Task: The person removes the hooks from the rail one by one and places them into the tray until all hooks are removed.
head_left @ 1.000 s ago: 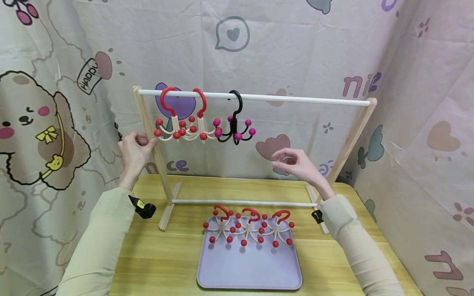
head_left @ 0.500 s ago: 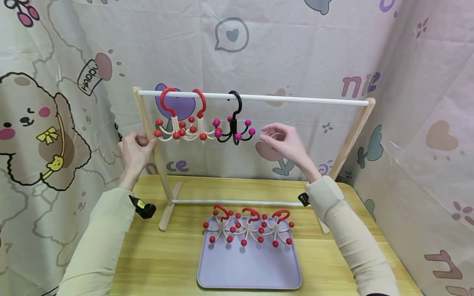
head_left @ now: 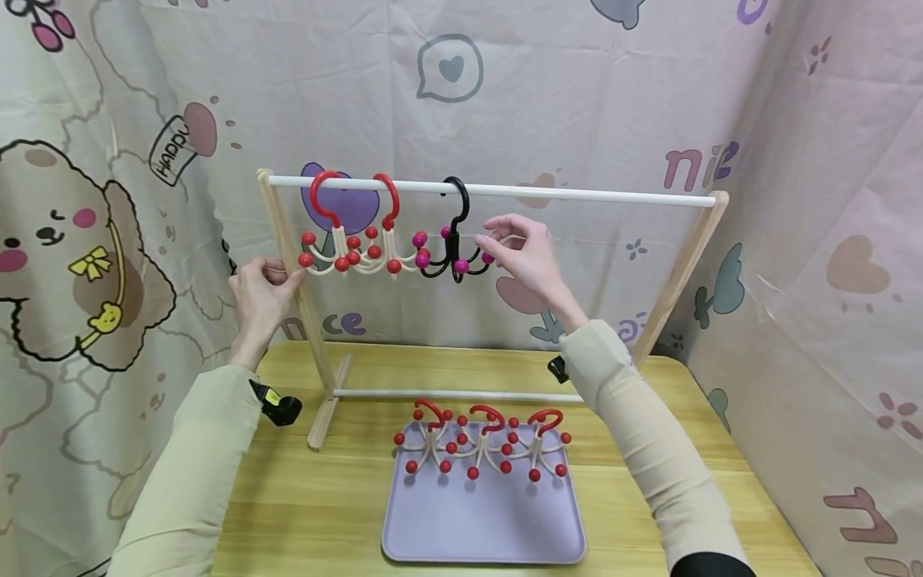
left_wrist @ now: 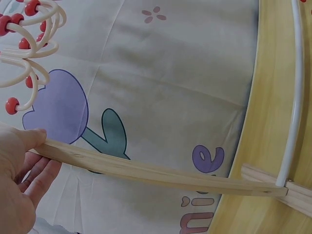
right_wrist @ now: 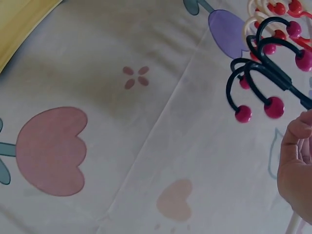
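Where the right hand reaches, a curved black hanger seems plastic.

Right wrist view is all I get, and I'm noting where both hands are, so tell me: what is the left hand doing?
Observer: The left hand grips the left wooden upright, thumb on one side and fingers on the other.

Operator: My picture cuts off the top of the black hanger. Is it hooked over anything?

Observer: Yes, the head view shows its hook looped over the white top rod.

Operator: And what is lower down, outside my frame?

Observer: Three hangers with red hooks sit side by side at the far end of a pale purple tray.
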Tool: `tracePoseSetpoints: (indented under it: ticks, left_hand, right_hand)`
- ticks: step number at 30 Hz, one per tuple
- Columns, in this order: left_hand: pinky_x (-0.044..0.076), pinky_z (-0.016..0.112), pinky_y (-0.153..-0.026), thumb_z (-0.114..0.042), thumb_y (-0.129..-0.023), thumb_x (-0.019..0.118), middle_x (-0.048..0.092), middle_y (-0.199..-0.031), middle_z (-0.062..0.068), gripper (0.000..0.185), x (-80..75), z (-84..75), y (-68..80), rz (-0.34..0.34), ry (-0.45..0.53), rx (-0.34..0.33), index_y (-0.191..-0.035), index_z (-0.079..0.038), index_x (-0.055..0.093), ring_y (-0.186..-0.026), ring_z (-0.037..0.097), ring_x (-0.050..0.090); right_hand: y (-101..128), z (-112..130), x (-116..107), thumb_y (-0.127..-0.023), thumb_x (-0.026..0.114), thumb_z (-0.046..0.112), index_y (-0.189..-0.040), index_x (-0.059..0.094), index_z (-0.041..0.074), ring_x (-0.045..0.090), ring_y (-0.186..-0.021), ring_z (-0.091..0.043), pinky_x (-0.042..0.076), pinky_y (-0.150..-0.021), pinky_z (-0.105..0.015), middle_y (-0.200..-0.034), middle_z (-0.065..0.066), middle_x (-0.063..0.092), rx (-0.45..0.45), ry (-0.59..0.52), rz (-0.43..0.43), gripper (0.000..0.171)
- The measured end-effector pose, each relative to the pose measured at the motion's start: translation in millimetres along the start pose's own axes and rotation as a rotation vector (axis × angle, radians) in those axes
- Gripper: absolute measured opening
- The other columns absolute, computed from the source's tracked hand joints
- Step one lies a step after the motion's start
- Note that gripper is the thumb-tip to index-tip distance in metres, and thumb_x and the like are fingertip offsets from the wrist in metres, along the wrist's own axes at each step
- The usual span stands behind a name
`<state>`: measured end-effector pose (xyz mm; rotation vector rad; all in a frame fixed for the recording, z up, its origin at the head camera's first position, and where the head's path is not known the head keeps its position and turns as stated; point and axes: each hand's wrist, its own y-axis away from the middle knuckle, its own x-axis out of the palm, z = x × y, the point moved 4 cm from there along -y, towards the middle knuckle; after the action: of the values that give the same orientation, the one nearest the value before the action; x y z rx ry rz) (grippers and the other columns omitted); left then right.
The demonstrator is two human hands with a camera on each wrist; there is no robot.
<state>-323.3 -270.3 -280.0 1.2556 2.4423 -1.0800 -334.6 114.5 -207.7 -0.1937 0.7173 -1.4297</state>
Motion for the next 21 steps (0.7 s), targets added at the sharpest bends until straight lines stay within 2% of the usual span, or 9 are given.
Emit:
tracePoseSetpoints:
  ticks: [4, 7, 13, 17, 21]
  left_hand:
    - [0.038, 0.012, -0.066, -0.021, -0.094, 0.070, 0.072, -0.101, 0.024, 0.032, -0.4, 0.5, 0.0, 0.009, -0.004, -0.004, -0.112, 0.005, 0.065, -0.073, -0.001, 0.049]
    - [0.039, 0.012, -0.065, -0.023, -0.094, 0.070, 0.071, -0.101, 0.023, 0.032, -0.4, 1.2, -0.2, 0.014, -0.010, -0.007, -0.112, 0.004, 0.065, -0.071, -0.005, 0.046]
    - [0.038, 0.011, -0.065, -0.022, -0.094, 0.070, 0.071, -0.101, 0.024, 0.033, -0.6, 1.3, -0.3, 0.004, -0.006, 0.012, -0.111, 0.005, 0.066, -0.073, -0.003, 0.046]
    - [0.037, 0.009, -0.063, -0.022, -0.093, 0.071, 0.072, -0.100, 0.025, 0.033, -1.0, 0.9, -0.6, -0.001, -0.012, 0.026, -0.111, 0.005, 0.066, -0.071, -0.003, 0.047]
    - [0.037, 0.011, -0.065, -0.022, -0.093, 0.071, 0.072, -0.101, 0.025, 0.033, -1.0, 1.0, -0.8, 0.005, -0.008, 0.020, -0.111, 0.006, 0.066, -0.077, 0.008, 0.054]
  right_hand:
    - [-8, 4, 9, -0.089, 0.076, 0.016, -0.114, 0.071, 0.001, 0.065, -0.067, -0.014, 0.052, -0.062, -0.018, -0.084, 0.001, 0.067, -0.021, -0.004, -0.052, 0.030]
    - [-13, 4, 15, -0.088, 0.077, 0.017, -0.113, 0.071, 0.000, 0.066, -0.067, -0.015, 0.051, -0.061, -0.017, -0.084, -0.001, 0.068, -0.024, -0.010, -0.072, 0.031]
    - [-20, 5, 22, -0.087, 0.077, 0.017, -0.112, 0.071, -0.001, 0.061, -0.061, -0.004, 0.050, -0.058, -0.017, -0.084, -0.002, 0.068, -0.025, -0.040, -0.093, 0.031]
    - [-23, 5, 25, -0.087, 0.078, 0.015, -0.109, 0.072, -0.002, 0.061, -0.060, -0.003, 0.049, -0.058, -0.017, -0.081, -0.002, 0.068, -0.026, -0.048, -0.117, 0.029]
    - [-24, 5, 27, -0.087, 0.077, 0.013, -0.106, 0.072, -0.002, 0.063, -0.060, -0.005, 0.051, -0.058, -0.018, -0.079, 0.000, 0.068, -0.034, -0.063, -0.137, 0.025]
